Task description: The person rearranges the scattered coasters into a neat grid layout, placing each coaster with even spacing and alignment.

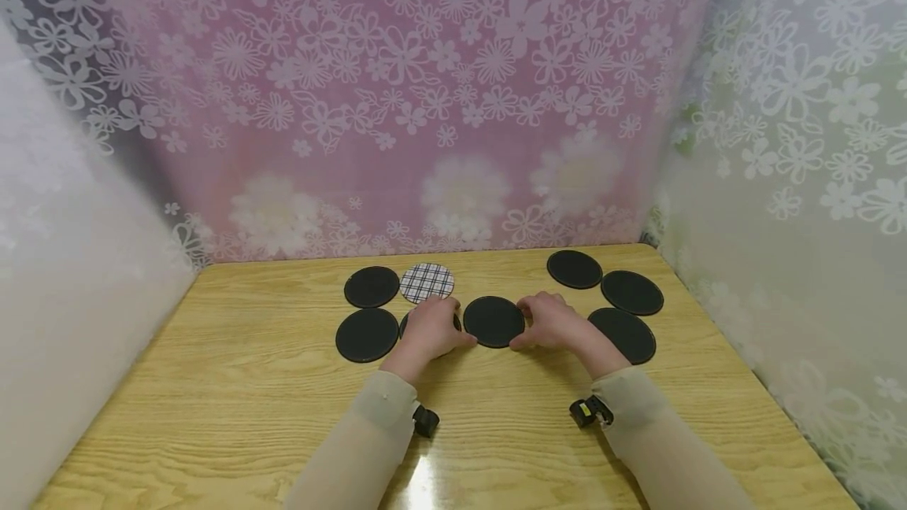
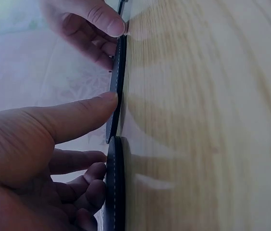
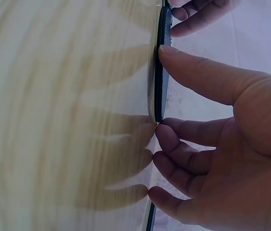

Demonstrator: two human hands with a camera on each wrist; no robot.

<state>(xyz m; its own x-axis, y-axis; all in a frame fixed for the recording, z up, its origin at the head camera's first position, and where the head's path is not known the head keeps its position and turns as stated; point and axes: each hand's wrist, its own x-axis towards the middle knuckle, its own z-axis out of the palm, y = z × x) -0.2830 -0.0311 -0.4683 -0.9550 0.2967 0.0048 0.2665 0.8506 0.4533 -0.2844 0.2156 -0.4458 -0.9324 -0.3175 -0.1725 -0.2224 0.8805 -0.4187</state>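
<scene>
Between my hands, a round black coaster (image 1: 494, 323) with a stitched edge lies flat on the wooden table (image 1: 496, 447). My left hand (image 1: 431, 329) is at its left side, thumb touching the edge. The fingers of that hand rest over a second black coaster (image 2: 118, 187), which they partly cover in the head view. At the right side of the middle coaster is my right hand (image 1: 556, 325). Its thumb touches the coaster's edge, and the other fingertips come down to the table around it in the right wrist view. Neither hand lifts anything.
Left of my hands lie two more black coasters (image 1: 367, 334) and a white coaster with black checks (image 1: 427, 282). Three black coasters (image 1: 632, 293) form a group at the right. A pink flowered curtain (image 1: 439, 101) hangs behind the table, with pale curtains at both sides.
</scene>
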